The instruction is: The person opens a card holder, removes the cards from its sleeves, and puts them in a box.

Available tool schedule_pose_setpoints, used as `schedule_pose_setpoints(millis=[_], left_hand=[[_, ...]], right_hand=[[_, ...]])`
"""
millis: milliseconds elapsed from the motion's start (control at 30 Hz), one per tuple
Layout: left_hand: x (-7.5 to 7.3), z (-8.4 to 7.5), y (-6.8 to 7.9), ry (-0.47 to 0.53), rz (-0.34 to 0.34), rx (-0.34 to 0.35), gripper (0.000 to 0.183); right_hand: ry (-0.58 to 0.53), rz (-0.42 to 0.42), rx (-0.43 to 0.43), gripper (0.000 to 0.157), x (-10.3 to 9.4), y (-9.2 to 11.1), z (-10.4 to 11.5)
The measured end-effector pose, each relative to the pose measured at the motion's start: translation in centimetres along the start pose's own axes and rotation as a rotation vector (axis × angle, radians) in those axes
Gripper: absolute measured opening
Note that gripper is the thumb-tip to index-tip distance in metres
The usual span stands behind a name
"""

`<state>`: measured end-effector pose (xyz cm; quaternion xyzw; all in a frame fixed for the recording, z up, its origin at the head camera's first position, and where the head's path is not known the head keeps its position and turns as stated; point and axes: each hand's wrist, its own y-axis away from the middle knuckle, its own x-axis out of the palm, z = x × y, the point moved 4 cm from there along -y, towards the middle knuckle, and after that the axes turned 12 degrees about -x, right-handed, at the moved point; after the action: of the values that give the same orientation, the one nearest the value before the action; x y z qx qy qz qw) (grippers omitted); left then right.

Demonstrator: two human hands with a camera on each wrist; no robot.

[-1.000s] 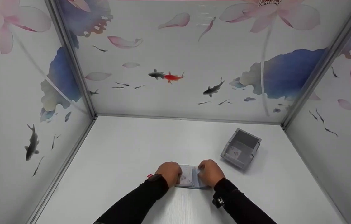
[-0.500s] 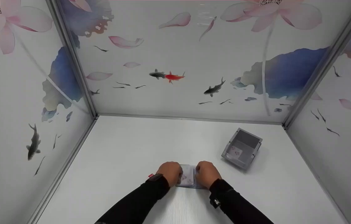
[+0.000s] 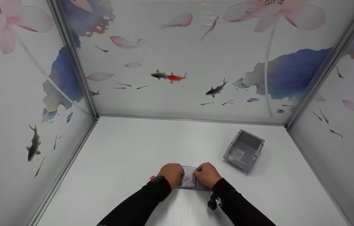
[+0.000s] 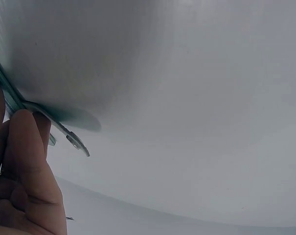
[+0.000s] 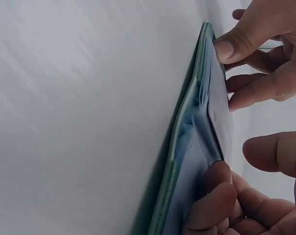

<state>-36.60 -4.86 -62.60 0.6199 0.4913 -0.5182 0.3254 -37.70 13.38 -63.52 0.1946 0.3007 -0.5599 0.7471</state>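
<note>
A thin green card holder (image 5: 173, 166) with bluish clear sleeves (image 5: 189, 154) lies spread on the white table in front of me. In its left half shows a pale card (image 3: 188, 178) with pinkish print. My left hand (image 3: 171, 174) grips the left edge, its thumb (image 5: 225, 49) pressing on the card side. Beyond those fingers, a slim closure strap (image 4: 75, 139) sticks out in the left wrist view. My right hand (image 3: 208, 175) has bent fingers against the sleeves at the card's inner edge, while its thumb (image 5: 261, 152) stands apart from the card holder.
A grey plastic bin (image 3: 246, 150) sits at the back right of the table (image 3: 133, 141), with a similar pale card (image 3: 236, 153) in it. Printed panels with lotus and fish (image 3: 177, 77) wall the table at the back and both sides.
My right hand has moved left across the right half of the card holder to the card's inner edge. My left hand keeps its grip in the same place.
</note>
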Motion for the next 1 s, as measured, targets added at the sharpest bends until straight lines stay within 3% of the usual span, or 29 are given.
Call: schedule_pose_setpoints(millis=[200,367,567,700,867,1000], left_hand=[[0.1,0.0,-0.1,0.013,0.035,-0.034,0.022],[0.2,0.0,0.0,-0.011,0.004,-0.021,0.017],[0.1,-0.1,0.0,-0.03,-0.006,-0.022,0.016],[0.1,-0.1,-0.2,-0.007,0.019,-0.044,0.015],[0.2,0.0,-0.2,-0.004,0.025,-0.054,0.018],[0.2,0.1,-0.2,-0.008,0.008,-0.046,0.021]], right_hand=[[-0.145,0.025,0.067,0.019,0.1,0.4,-0.1],[-0.311,0.075,0.117,0.031,0.1,1.1,0.2],[-0.328,0.084,0.115,0.039,0.0,1.1,0.2],[-0.298,0.085,0.098,0.033,-0.2,1.1,0.2],[-0.301,0.099,0.077,0.007,-0.2,1.1,0.2],[-0.305,0.092,0.069,0.006,-0.4,1.0,0.2]])
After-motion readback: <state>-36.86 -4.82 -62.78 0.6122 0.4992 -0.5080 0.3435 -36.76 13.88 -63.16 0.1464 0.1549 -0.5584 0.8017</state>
